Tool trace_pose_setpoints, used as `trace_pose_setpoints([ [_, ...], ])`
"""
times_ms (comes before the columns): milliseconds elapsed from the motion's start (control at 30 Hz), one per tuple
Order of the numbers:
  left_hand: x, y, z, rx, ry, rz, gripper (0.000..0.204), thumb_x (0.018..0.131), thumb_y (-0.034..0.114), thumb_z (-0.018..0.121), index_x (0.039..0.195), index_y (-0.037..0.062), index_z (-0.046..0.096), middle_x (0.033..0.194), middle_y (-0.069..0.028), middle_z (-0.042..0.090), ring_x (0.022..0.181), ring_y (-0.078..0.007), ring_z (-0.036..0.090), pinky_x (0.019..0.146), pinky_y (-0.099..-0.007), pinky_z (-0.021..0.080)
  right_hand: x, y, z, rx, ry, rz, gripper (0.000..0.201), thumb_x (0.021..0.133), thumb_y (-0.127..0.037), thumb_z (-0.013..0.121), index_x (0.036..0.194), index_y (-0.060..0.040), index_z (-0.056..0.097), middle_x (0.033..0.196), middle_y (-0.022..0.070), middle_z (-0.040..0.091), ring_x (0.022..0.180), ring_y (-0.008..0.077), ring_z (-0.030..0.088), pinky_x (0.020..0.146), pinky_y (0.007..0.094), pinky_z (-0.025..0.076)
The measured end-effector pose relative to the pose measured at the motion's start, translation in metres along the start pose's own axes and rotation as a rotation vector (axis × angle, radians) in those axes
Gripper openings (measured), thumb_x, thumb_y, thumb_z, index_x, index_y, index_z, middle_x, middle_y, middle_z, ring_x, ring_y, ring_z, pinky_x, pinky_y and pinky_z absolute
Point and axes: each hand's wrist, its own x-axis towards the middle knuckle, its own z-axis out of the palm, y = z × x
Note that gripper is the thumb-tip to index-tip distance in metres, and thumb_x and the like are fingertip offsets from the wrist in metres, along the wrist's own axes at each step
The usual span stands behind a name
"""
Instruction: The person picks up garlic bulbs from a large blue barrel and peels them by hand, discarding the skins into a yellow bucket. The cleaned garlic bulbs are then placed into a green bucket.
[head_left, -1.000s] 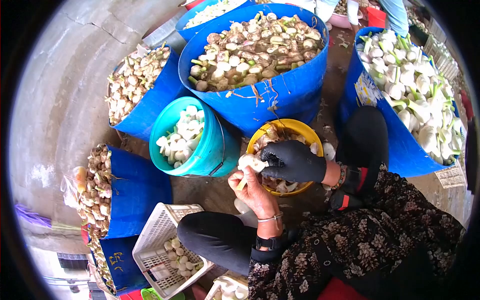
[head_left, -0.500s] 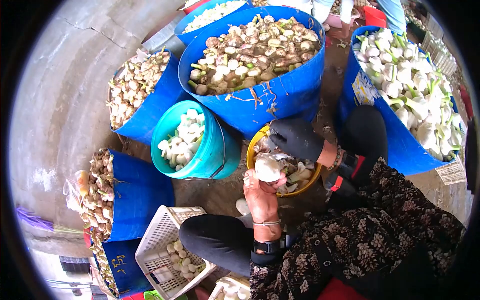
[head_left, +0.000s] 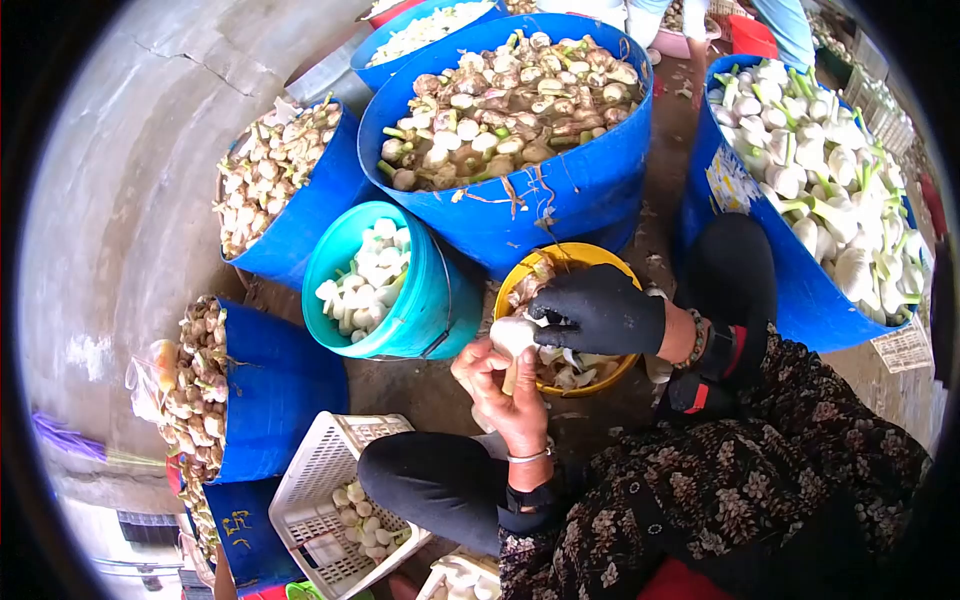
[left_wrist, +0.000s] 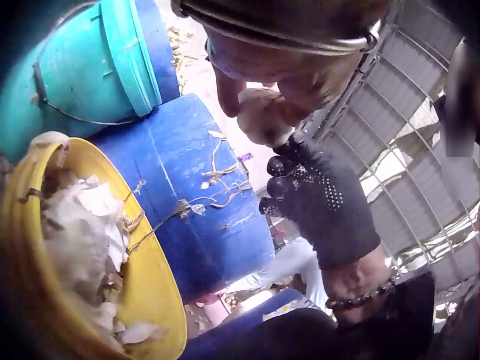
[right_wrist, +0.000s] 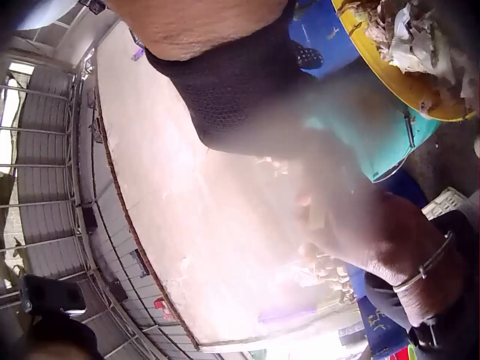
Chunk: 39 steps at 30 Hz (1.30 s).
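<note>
A white garlic bulb (head_left: pixel 513 337) is held by its stem in my bare left hand (head_left: pixel 507 400), beside the left rim of the yellow bucket (head_left: pixel 622 368). My black-gloved right hand (head_left: pixel 603 313) is over that bucket, its fingertips pinching at the bulb's right side. In the left wrist view the bulb (left_wrist: pixel 262 117) sits between the left fingers, and the curled gloved fingers of the right hand (left_wrist: pixel 322 202) meet its lower edge. Loose skins (left_wrist: pixel 86 225) lie inside the yellow bucket. Blur hides the fingertips in the right wrist view.
A teal bucket (head_left: pixel 450 300) of peeled garlic stands left of the yellow one. Large blue tubs (head_left: pixel 520 215) of garlic stand behind, with more at the left and right (head_left: pixel 745 235). A white crate (head_left: pixel 300 470) is by the left knee.
My right hand has come back from farther up over the yellow bucket to the bulb. The left hand has shifted slightly left and turned, so the stem now shows below the bulb.
</note>
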Motion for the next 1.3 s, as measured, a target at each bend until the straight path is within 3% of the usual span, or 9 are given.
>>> trace_pose_setpoints([
  [300, 0.003, 0.008, 0.001, 0.215, -0.02, 0.183, 0.03, 0.07, 0.0, 0.076, 0.079, 0.0082, 0.049, 0.104, -0.0119, 0.051, 0.1, -0.0307, 0.054, 0.085, -0.0411, 0.045, -0.006, 0.011, 0.007, -0.194, 0.005, -0.128, 0.015, 0.079, -0.019, 0.059, 0.089, -0.0089, 0.065, 0.078, 0.0098, 0.065, 0.069, 0.0304, 0.063, 0.061, 0.0411, 0.05],
  [433, 0.001, 0.003, 0.002, -0.028, -0.025, 0.006, 0.027, 0.071, -0.001, 0.075, 0.077, 0.0073, 0.05, 0.099, -0.0107, 0.055, 0.099, -0.0296, 0.056, 0.086, -0.0411, 0.045, -0.002, 0.023, 0.009, -0.082, -0.085, 0.024, 0.016, 0.08, -0.018, 0.059, 0.09, -0.0065, 0.065, 0.075, 0.0104, 0.064, 0.066, 0.0261, 0.063, 0.061, 0.0372, 0.05],
  [533, 0.001, 0.002, 0.006, -0.557, -0.02, -0.289, 0.025, 0.073, -0.004, 0.073, 0.077, 0.0058, 0.051, 0.094, -0.0085, 0.059, 0.099, -0.0251, 0.058, 0.087, -0.0376, 0.046, -0.011, 0.06, 0.051, 0.895, -0.041, 0.249, 0.015, 0.084, -0.017, 0.059, 0.082, -0.0025, 0.063, 0.061, 0.0028, 0.057, 0.056, 0.0104, 0.053, 0.052, 0.0303, 0.044],
  [633, 0.001, -0.007, -0.002, -0.891, 0.075, -0.568, 0.024, 0.074, -0.003, 0.073, 0.077, 0.0057, 0.051, 0.094, -0.0086, 0.059, 0.097, -0.0236, 0.058, 0.086, -0.0353, 0.046, -0.014, 0.049, 0.057, 1.217, -0.188, 0.594, 0.012, 0.085, -0.014, 0.058, 0.083, -0.0027, 0.062, 0.063, 0.001, 0.056, 0.058, 0.0084, 0.054, 0.052, 0.0283, 0.044],
  [900, 0.007, 0.001, -0.007, -0.253, -0.106, -0.038, 0.025, 0.073, -0.001, 0.074, 0.075, 0.0064, 0.05, 0.098, -0.008, 0.057, 0.1, -0.023, 0.057, 0.089, -0.0367, 0.044, -0.004, 0.037, 0.037, 0.595, 0.011, 0.03, 0.029, 0.085, -0.025, 0.066, 0.099, -0.0008, 0.059, 0.08, 0.0036, 0.06, 0.068, 0.0104, 0.057, 0.06, 0.0273, 0.047],
  [967, 0.007, 0.004, -0.008, -0.226, -0.126, -0.014, 0.025, 0.073, -0.002, 0.073, 0.077, 0.0062, 0.05, 0.1, -0.008, 0.056, 0.102, -0.0244, 0.056, 0.091, -0.0374, 0.044, -0.008, 0.034, 0.028, 0.66, -0.099, 0.157, 0.029, 0.083, -0.025, 0.066, 0.1, -0.0024, 0.059, 0.08, 0.0045, 0.061, 0.067, 0.0115, 0.057, 0.061, 0.0285, 0.047],
  [1067, 0.006, 0.008, 0.0, -0.681, -0.006, -0.278, 0.024, 0.08, 0.007, 0.069, 0.097, 0.0069, 0.052, 0.105, -0.0081, 0.055, 0.106, -0.025, 0.056, 0.094, -0.0391, 0.044, -0.008, 0.02, 0.02, 0.731, -0.19, 0.261, 0.027, 0.084, -0.025, 0.065, 0.1, -0.0038, 0.058, 0.08, 0.0077, 0.062, 0.067, 0.0163, 0.06, 0.06, 0.03, 0.047],
  [1167, 0.004, 0.027, 0.006, -1.072, 0.067, -0.768, 0.024, 0.09, 0.024, 0.06, 0.106, 0.0094, 0.052, 0.107, -0.0072, 0.055, 0.105, -0.0222, 0.056, 0.094, -0.0383, 0.044, -0.008, 0.003, 0.021, 0.242, 0.092, -0.123, 0.021, 0.084, -0.022, 0.062, 0.097, -0.0061, 0.057, 0.079, 0.0095, 0.06, 0.065, 0.0228, 0.061, 0.056, 0.033, 0.046],
  [1300, -0.001, -0.002, 0.008, -0.924, -0.015, -0.862, 0.035, 0.095, 0.041, 0.047, 0.109, 0.0098, 0.054, 0.102, -0.0051, 0.06, 0.094, -0.0182, 0.057, 0.085, -0.0334, 0.047, -0.011, -0.012, 0.025, -0.049, 0.184, -0.416, 0.009, 0.085, -0.018, 0.056, 0.09, -0.0109, 0.055, 0.073, 0.0087, 0.054, 0.063, 0.0258, 0.058, 0.05, 0.0373, 0.044],
])
